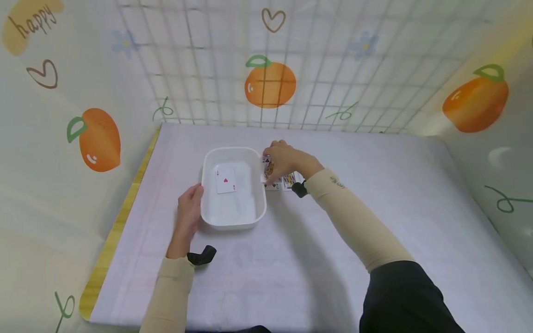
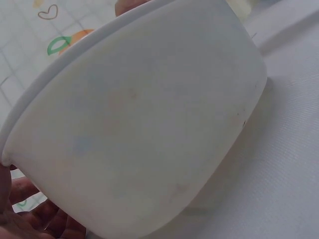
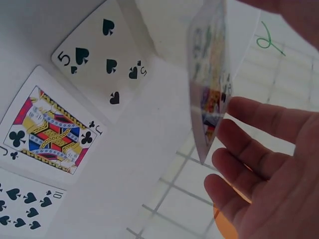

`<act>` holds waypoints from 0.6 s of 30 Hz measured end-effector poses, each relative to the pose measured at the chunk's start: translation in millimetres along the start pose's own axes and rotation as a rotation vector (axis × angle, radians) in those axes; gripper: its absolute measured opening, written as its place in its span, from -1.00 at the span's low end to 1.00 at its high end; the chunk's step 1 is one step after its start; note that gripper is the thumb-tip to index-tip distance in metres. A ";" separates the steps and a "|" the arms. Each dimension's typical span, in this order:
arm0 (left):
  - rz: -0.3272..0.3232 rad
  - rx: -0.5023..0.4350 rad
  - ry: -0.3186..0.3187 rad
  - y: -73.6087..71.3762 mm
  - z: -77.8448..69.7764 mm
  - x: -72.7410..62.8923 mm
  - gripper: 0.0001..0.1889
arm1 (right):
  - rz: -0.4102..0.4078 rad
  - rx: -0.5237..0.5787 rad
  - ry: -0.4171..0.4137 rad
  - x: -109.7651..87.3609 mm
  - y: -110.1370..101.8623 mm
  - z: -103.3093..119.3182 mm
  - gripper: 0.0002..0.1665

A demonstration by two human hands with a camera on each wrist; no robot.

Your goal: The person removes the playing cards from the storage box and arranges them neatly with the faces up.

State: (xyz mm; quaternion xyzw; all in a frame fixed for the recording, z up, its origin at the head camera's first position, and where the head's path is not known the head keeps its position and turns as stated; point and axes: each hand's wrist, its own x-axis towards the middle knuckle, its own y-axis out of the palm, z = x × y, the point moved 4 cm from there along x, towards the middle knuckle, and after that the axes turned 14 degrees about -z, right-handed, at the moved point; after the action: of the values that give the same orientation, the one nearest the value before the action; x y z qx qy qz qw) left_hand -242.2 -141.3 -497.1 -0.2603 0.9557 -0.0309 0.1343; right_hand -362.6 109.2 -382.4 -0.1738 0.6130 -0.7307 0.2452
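A white plastic basin [image 1: 233, 222] stands on the table, and my left hand [image 1: 189, 209] grips its left rim, thumb at the edge and fingers [image 2: 42, 219] outside. Inside the basin lies a playing card with a single red heart [image 1: 226, 179]. Just beyond the right rim, my right hand [image 1: 289, 159] pinches a face card [image 3: 207, 79] upright by its edges. Beneath and beside that hand lie a five of spades [image 3: 107, 62], a jack of clubs [image 3: 52, 127] and a ten of spades [image 3: 27, 206], all face up in a row.
A white cloth [image 1: 366, 199] covers the table, with a yellow wooden edge [image 1: 120, 222] showing at the left. Behind it rises a white wire grid [image 1: 208, 64] under a curtain printed with oranges.
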 end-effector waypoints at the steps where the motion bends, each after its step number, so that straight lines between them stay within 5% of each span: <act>1: 0.001 0.003 -0.004 -0.3 -0.3 -0.6 -0.49 | -0.002 -0.002 0.000 -1.3 -0.2 -1.1 0.09; 18: -0.004 0.015 -0.001 -0.6 0.2 -4.2 -0.48 | -0.007 0.019 0.067 -25.6 3.8 -22.2 0.06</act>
State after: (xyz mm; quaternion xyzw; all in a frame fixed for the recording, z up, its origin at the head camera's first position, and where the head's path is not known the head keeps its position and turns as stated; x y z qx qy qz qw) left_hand -238.4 -139.6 -496.2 -0.2610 0.9549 -0.0384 0.1365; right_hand -353.5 141.3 -389.1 -0.1488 0.6132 -0.7428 0.2236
